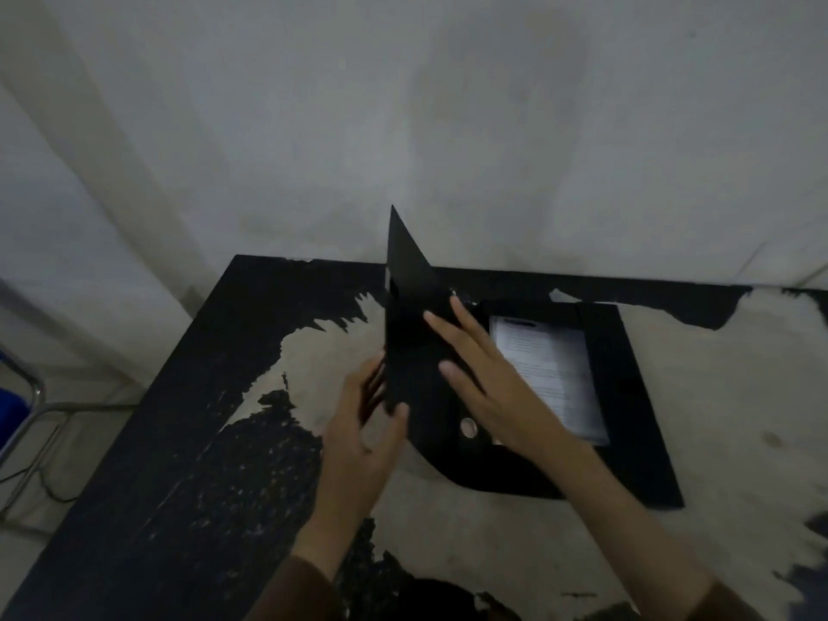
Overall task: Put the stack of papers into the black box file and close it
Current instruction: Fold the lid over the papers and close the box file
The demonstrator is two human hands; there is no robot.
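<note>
The black box file (pixel 636 396) lies open on the table, right of centre. A stack of printed white papers (pixel 549 369) rests inside its tray. Its lid (pixel 410 316) stands nearly upright on the left side, one corner pointing up. My left hand (pixel 363 441) grips the lid's lower near edge, thumb in front and fingers behind. My right hand (pixel 475 374) lies flat against the lid's inner face, fingers spread. A round metal finger hole (pixel 468 427) shows on the spine just below my right hand.
The table (pixel 188 441) is black with large worn pale patches and stands against a grey wall. A metal chair frame with a blue seat (pixel 22 410) is on the floor at far left.
</note>
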